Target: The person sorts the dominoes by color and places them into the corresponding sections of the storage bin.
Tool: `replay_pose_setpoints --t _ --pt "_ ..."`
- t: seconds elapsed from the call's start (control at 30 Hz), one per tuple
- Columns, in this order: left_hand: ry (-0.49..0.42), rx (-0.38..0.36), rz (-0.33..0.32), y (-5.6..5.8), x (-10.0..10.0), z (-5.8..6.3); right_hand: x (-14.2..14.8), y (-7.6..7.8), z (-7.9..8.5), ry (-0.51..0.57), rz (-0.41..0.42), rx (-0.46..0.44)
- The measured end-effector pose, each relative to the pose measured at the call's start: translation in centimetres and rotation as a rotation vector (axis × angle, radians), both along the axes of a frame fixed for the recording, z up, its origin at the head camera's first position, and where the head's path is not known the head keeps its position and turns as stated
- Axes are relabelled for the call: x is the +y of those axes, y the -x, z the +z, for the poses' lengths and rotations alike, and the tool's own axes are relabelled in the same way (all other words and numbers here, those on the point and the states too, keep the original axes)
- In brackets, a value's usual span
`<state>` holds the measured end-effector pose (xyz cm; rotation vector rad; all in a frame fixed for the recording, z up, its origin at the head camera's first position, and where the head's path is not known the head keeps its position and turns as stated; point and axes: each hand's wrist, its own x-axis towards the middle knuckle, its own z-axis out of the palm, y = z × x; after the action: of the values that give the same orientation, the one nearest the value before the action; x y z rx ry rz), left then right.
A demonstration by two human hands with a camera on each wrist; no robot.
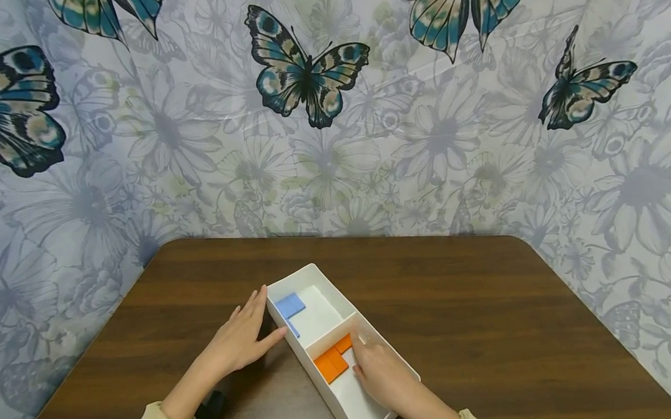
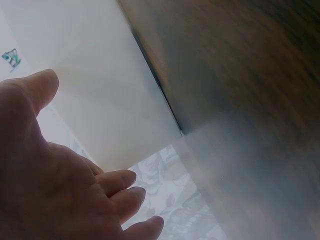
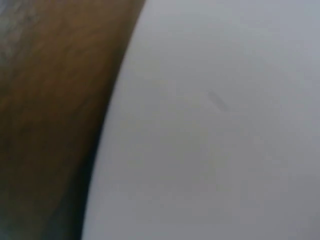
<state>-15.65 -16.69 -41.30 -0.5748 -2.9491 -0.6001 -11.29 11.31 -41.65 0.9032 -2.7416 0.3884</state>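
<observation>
A long white box (image 1: 318,380) with a divider lies slanted on the table. My left hand (image 1: 239,340) rests its fingertips and thumb against the box's left side, fingers extended; the left wrist view shows the thumb and fingers beside the white wall (image 2: 95,100). Inside the near compartment is my right hand (image 1: 384,373), its fingers down by the orange tiles (image 1: 331,363) along the divider. I cannot tell whether they grip one. Blue tiles (image 1: 291,305) lie at the left of the far compartment. Only a blurred white wall (image 3: 210,140) fills most of the right wrist view.
The brown wooden table (image 1: 487,328) extends on both sides of the box, with rounded far corners. Behind it hangs a pale floral cloth (image 1: 334,172) printed with butterflies.
</observation>
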Motion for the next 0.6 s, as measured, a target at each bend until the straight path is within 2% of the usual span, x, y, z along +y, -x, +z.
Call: replay_pose_setpoints --t 0.13,0.37,0.6 --pt "0.001 0.013 -0.001 -0.08 0.05 -0.04 0.03 0.04 -0.05 0.004 0.038 0.051" --pt "0.002 0.009 0.004 -0.22 0.03 -0.04 0.01 -0.14 -0.06 -0.050 0.033 0.086" --pt "-0.003 0.000 0.001 -0.33 0.11 -0.01 0.12 -0.24 0.20 0.045 0.046 0.043"
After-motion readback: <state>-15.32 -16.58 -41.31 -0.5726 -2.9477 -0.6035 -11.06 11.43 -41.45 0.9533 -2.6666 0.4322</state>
